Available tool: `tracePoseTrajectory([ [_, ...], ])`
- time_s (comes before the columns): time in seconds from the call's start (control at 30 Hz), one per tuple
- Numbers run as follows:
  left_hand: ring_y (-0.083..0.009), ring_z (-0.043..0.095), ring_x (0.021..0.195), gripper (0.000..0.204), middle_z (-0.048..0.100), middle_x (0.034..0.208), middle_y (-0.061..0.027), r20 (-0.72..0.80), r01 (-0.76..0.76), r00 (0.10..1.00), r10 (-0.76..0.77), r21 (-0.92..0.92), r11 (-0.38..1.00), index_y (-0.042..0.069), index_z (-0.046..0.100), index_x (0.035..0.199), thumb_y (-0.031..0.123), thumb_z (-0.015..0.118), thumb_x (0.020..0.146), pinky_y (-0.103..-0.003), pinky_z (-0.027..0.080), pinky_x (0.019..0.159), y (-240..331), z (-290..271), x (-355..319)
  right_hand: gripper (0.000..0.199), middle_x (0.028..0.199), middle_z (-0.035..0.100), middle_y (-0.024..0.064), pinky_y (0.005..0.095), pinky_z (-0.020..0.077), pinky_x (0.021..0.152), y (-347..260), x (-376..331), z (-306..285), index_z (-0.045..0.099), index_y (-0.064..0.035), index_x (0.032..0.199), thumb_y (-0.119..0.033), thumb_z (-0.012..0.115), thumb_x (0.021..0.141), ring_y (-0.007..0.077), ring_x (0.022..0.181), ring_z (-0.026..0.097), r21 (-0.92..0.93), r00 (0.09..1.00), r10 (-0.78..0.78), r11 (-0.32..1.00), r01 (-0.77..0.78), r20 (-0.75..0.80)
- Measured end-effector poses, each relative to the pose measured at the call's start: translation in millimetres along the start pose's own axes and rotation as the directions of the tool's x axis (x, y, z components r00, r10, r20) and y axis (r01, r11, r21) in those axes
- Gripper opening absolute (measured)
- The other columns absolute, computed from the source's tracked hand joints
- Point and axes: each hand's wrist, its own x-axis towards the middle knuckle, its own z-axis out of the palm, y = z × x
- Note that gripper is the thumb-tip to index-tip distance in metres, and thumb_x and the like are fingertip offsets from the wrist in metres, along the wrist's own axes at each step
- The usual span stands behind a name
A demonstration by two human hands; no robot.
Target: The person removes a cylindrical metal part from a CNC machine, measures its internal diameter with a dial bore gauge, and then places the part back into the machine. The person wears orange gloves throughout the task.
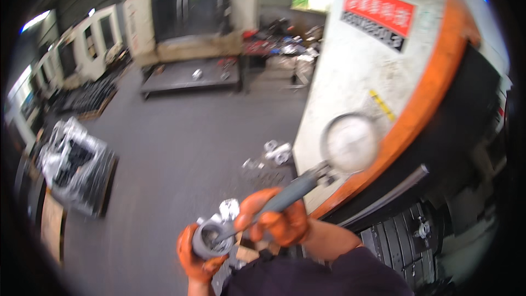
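Note:
My left hand (196, 257), in an orange glove, holds a short grey metal ring-shaped part (210, 239) low in the view. My right hand (276, 220), also in an orange glove, grips the grey handle of a measuring gauge (296, 187). The gauge's thin tip reaches down into the bore of the ring. Its round white dial (350, 142) stands up to the right, in front of the machine door. The picture is blurred.
A large white machine with an orange edge (394, 82) fills the right side. Loose metal parts (274, 153) lie on the grey floor. A wrapped pallet of parts (74, 167) stands at left. More machines (192, 16) and a low steel table (192, 77) stand at the back.

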Motion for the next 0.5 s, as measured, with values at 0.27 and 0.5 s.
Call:
tracePoseTrajectory([
  [0.27, -0.0351, 0.068, 0.105, 0.101, 0.068, 0.119, -0.0221, 0.269, 0.194, 0.962, -0.053, -0.53, 0.825, -0.005, 0.057, 0.135, 0.048, 0.097, 0.059, -0.042, 0.053, 0.091, -35.5, -7.0, 8.8, 0.039, 0.09, 0.071, 0.0276, 0.024, 0.0578, 0.052, 2.4, 15.4, -0.6, 0.056, 0.0081, 0.124, -0.025, 0.051, 0.105, 0.0224, 0.058, 0.068, 0.37, 0.995, 0.026, 0.929, 0.012, -0.098],
  [0.5, -0.0301, 0.064, 0.12, 0.108, 0.064, 0.131, -0.0189, 0.631, 0.673, 0.717, -0.297, -0.737, 0.058, -0.011, 0.051, 0.141, 0.05, 0.095, 0.063, -0.041, 0.048, 0.104, -34.4, -4.7, -20.1, 0.042, 0.087, 0.07, 0.0259, 0.0244, 0.0515, 0.046, -6.1, 18.0, 0.7, 0.058, 0.0025, 0.126, -0.034, 0.053, 0.106, 0.0202, 0.05, 0.059, 0.272, 0.986, -0.162, 0.948, 0.166, -0.037],
])
